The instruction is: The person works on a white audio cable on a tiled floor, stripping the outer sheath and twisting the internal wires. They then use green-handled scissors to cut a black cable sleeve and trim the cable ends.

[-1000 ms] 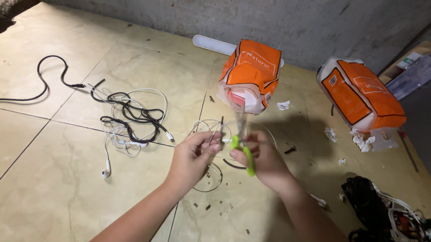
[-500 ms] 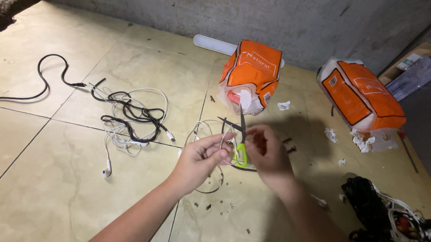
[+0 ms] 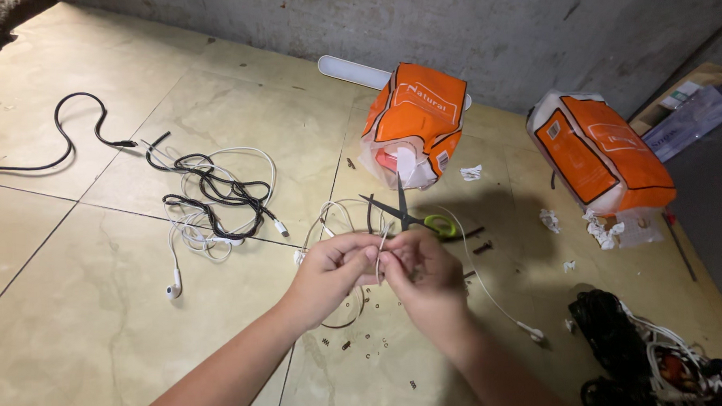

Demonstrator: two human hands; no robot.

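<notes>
You are working low over a floor (image 3: 99, 336) of pale beige tiles with dark joints, dusted with small dark scraps, and a rough grey concrete wall (image 3: 483, 27) runs along the far side.

2 orange and white tissue packs sit near that wall. The nearer pack (image 3: 418, 119) stands just beyond your hands with its end torn open and white tissue showing inside. The second pack (image 3: 606, 152) lies tilted to the right, also torn, with crumpled white tissue bits (image 3: 601, 229) spilled beside it. A flat white bar (image 3: 347, 68) lies behind the nearer pack.

Your left hand (image 3: 332, 273) and right hand (image 3: 421, 277) meet at the centre of the view, fingertips closed together on a thin white wire (image 3: 379, 255). It is slim and pale, standing up as a short piece between your fingers, while the rest loops on the floor and trails off to the right to a small white end.

Scissors (image 3: 410, 217) with dark blades and a green handle lie open on the floor just past your hands. A tangle of black and white cables (image 3: 215, 197) sits well to the left.
</notes>
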